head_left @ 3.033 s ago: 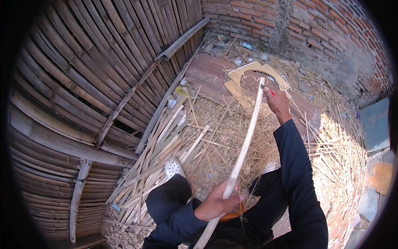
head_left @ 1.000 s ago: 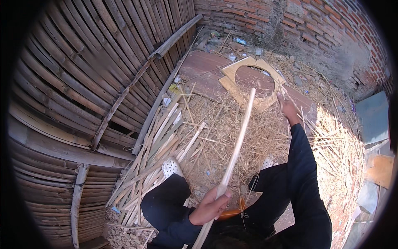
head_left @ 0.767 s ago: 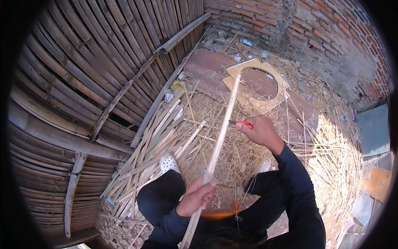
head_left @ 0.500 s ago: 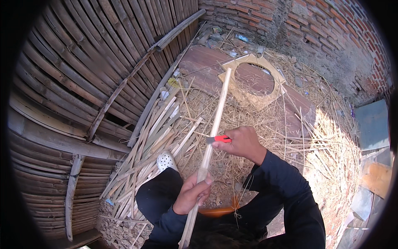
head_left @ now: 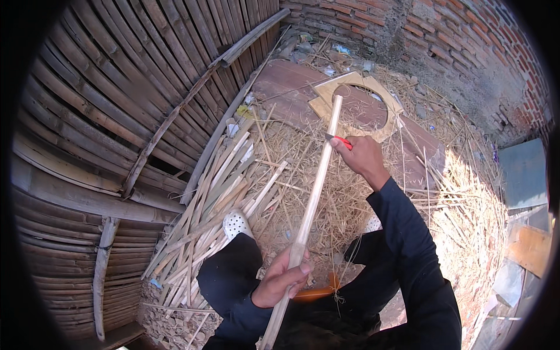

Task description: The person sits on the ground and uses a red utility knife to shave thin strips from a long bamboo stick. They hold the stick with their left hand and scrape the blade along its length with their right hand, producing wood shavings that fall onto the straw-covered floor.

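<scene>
Pale strip (head_left: pixel 318 189): one, slanting upward and away from us, its far tip showing in front of the holed wooden panel (head_left: pixel 321 107); we cannot tell whether they touch.

Left hand (head_left: pixel 284 277): grip wrapped around the strip's lower part; a short length shows below the fist, a far longer one above.

Right hand (head_left: pixel 363 156): grip clamped on a red-handled knife (head_left: pixel 345 142), dark blade at the strip, near its far tip and well apart from our left hand.

Holed wooden panel: on the brown board (head_left: pixel 280 87), overhanging its near edge.

Loose strips (head_left: pixel 219 195): heaped along the ground's left edge, beside the slatted wall (head_left: pixel 116 99).

Shavings (head_left: pixel 344 195): strewn between our feet and the brown board.
</scene>
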Tool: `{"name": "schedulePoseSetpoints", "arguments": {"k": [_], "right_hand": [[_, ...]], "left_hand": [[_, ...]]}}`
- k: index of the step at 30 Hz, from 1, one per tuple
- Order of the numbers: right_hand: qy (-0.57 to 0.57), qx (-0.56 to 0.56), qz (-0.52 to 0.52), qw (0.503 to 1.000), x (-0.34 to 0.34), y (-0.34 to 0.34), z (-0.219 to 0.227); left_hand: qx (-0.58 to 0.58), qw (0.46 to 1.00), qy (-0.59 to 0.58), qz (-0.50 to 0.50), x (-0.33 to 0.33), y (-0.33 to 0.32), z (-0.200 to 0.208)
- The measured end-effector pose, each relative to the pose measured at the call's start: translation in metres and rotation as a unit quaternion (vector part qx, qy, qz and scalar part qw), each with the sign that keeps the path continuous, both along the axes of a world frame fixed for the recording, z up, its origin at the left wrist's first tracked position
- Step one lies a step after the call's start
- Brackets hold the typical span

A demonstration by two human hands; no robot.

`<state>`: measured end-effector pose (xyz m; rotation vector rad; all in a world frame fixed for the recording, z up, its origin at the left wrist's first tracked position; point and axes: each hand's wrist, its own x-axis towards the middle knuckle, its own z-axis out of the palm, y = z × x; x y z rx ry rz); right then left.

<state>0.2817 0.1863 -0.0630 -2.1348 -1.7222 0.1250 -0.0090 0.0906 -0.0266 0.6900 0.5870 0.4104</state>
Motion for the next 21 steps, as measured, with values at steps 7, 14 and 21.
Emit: {"name": "schedulePoseSetpoints", "arguments": {"k": [7,14,21], "right_hand": [[0.054,-0.003,0.224,0.973,-0.073,-0.053,0.008],[0.009,0.118,0.264,0.957,-0.056,-0.037,-0.003],[-0.006,0.062,0.036,0.997,-0.015,-0.005,0.001]], "left_hand": [[-0.018,0.997,-0.033,0.062,-0.007,0.015,-0.002],[-0.113,0.987,-0.110,0.043,-0.005,0.012,-0.003],[-0.073,0.993,-0.089,-0.007,0.000,0.006,-0.009]]}}
